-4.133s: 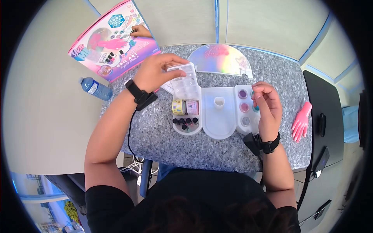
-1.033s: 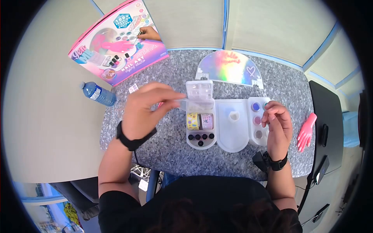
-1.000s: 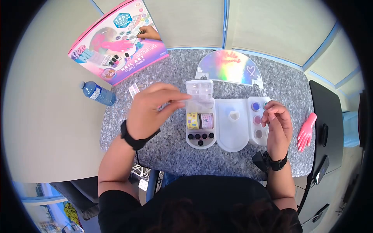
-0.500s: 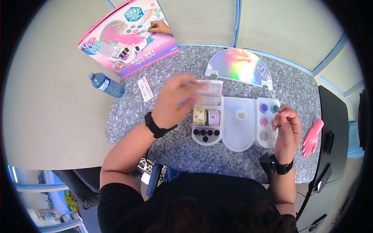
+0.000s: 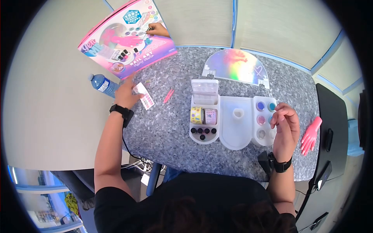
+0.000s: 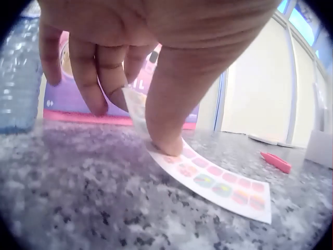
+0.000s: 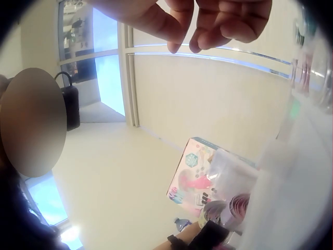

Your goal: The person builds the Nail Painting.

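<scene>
My left hand (image 5: pixel 126 95) pinches one end of a nail sticker sheet (image 5: pixel 147 100) between thumb and fingers. In the left wrist view the sheet curves upward at the held end, while its far end lies low by the granite tabletop. Pink tweezers (image 5: pixel 168 95) rest a little to its right. My right hand (image 5: pixel 285 128) hovers over the right wing of a white three-part tray (image 5: pixel 235 136), fingers loosely curled with nothing visible in them. Beneath it are glitter pots, among them a purple one (image 5: pixel 260 106) and a pink one (image 5: pixel 260 119).
The tray's left wing holds a clear compartment box (image 5: pixel 205 87), tape rolls (image 5: pixel 196 115) and several black-capped bottles (image 5: pixel 202 131). Behind stands a holographic half-round panel (image 5: pixel 237 66). A water bottle (image 5: pixel 103 83), the nail art box (image 5: pixel 128 42) and a pink model hand (image 5: pixel 311 136) surround these.
My left hand has moved left from the tray's clear compartment box to the sticker sheet and taken hold of it. The see-through piece it pinched earlier is out of its fingers. My right hand stays put.
</scene>
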`<state>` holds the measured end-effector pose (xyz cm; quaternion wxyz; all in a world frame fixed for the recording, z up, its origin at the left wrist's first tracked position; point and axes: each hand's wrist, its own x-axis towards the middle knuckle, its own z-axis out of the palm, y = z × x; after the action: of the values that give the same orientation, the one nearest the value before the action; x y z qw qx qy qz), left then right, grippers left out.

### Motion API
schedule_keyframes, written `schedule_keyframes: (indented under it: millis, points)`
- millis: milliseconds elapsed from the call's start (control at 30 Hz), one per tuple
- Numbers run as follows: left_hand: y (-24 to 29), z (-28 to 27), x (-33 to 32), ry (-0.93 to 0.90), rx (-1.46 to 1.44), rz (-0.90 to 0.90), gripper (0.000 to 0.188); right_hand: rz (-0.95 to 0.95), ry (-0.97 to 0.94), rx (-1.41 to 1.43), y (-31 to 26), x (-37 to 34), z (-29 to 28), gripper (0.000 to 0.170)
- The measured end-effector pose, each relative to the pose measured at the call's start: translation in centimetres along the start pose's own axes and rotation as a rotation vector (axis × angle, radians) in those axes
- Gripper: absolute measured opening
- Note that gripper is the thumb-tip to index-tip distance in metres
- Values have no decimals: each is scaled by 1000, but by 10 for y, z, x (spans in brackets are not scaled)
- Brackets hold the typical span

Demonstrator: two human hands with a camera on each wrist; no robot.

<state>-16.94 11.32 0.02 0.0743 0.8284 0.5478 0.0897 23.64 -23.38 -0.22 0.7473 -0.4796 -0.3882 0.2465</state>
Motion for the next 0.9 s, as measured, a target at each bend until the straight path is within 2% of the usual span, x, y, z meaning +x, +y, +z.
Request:
schedule_keyframes:
  millis: [33,100,133,167,233,267,333,367,433,533,667,767,900]
  points:
    - [0,-2,-2,-3,-4,3,99,-9,-5,-7,0,0,1,10]
    - [-2,-8,-6,42,-262,3,74,-21,-4,-19,1,1,1,10]
    - [27,-25,-20,108,-345,26,50,-18,-5,-21,1,1,1,11]
    - [44,-34,-29,104,-347,30,50,-15,-6,-22,2,2,1,11]
    - [70,-47,-47,153,-650,168,35,-15,-5,-25,3,2,3,11]
    - [90,-58,-60,152,-653,169,35,-15,-9,-23,3,3,3,11]
    - [129,-71,-80,90,-723,366,17,-20,-10,-32,4,2,3,10]
    - [141,-66,-82,90,-724,368,17,-24,-10,-37,4,2,3,10]
    - [158,-55,-86,110,-605,506,11,-40,-11,-43,5,2,2,10]
    - [164,-34,-79,177,-476,616,15,-57,-8,-49,3,3,1,9]
    - [166,-12,-75,179,-431,613,15,-65,-9,-45,4,3,-1,9]
    - [166,2,-70,102,-368,615,13,-62,-7,-52,4,3,0,9]
    - [162,3,-64,213,-407,609,23,-69,-20,-72,5,3,0,8]
